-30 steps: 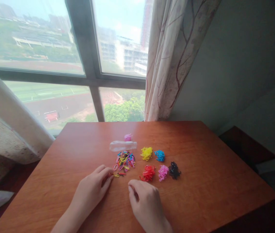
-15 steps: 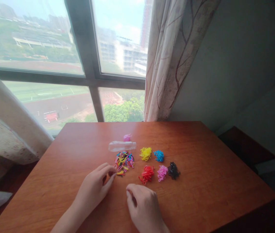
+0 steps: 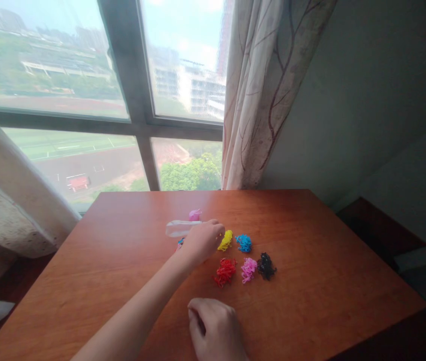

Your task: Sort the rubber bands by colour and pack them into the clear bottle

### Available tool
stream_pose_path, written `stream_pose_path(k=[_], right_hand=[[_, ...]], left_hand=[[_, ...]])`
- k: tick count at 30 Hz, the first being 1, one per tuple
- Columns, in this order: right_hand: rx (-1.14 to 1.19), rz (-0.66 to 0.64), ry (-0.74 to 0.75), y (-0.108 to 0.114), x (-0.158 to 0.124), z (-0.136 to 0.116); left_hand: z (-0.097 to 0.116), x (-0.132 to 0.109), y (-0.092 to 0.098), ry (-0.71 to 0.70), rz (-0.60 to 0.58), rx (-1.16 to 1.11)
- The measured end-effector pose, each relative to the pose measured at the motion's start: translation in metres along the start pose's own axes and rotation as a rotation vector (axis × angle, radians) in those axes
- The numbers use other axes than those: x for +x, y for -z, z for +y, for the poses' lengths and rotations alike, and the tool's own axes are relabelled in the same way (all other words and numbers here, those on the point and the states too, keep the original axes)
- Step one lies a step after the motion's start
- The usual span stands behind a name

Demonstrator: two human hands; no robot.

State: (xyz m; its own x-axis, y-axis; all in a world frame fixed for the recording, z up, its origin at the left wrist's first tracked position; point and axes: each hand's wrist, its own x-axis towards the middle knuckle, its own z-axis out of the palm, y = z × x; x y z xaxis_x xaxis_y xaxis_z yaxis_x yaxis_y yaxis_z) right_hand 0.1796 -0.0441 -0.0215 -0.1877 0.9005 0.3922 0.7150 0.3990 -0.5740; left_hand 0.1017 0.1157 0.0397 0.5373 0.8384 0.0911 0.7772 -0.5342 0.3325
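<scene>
My left hand [image 3: 207,240] reaches across the table with its fingers bent together at the left edge of a pile of yellow rubber bands [image 3: 226,241]; whatever they pinch is hidden. Under that wrist, a mixed-colour pile of rubber bands [image 3: 179,244] is almost wholly covered. My right hand [image 3: 215,326] rests near the front, curled, thumb against the forefinger; I cannot make out anything in it. Sorted piles lie to the right: blue bands [image 3: 243,243], red bands [image 3: 225,272], pink bands [image 3: 249,269] and black bands [image 3: 266,265].
A clear plastic bottle-like container [image 3: 179,228] lies on its side behind my left hand, with a small pink object [image 3: 195,215] beyond it. Everything stands on a brown wooden table [image 3: 310,301]. A window and curtains [image 3: 250,100] rise behind the far edge.
My left hand has moved right and away from me, from the mixed pile to the yellow pile. My right hand stays curled in nearly the same place; the view has shifted slightly.
</scene>
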Motion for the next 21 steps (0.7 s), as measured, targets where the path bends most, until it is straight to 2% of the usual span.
stream_pose_path(k=[3, 6, 10, 13, 17, 21], right_hand=[[-0.012, -0.001, 0.001, 0.001, 0.0, 0.0], [-0.033, -0.044, -0.024, 0.003, 0.0, -0.002], [-0.06, -0.066, -0.068, 0.003, 0.005, -0.005], [-0.102, -0.036, -0.075, 0.004, 0.015, -0.007], [-0.222, -0.088, -0.137, 0.006, 0.035, -0.01], [-0.317, -0.159, -0.184, 0.004, 0.054, -0.014]], left_hand=[[0.0, 0.003, -0.002, 0.022, -0.01, 0.01], [-0.004, -0.011, 0.005, 0.045, 0.005, 0.017], [-0.015, -0.047, 0.02, 0.089, 0.044, 0.024], [-0.024, -0.081, 0.024, 0.144, 0.064, 0.044], [-0.037, -0.121, 0.014, 0.235, 0.072, 0.045], [-0.046, -0.143, 0.001, 0.292, 0.078, -0.068]])
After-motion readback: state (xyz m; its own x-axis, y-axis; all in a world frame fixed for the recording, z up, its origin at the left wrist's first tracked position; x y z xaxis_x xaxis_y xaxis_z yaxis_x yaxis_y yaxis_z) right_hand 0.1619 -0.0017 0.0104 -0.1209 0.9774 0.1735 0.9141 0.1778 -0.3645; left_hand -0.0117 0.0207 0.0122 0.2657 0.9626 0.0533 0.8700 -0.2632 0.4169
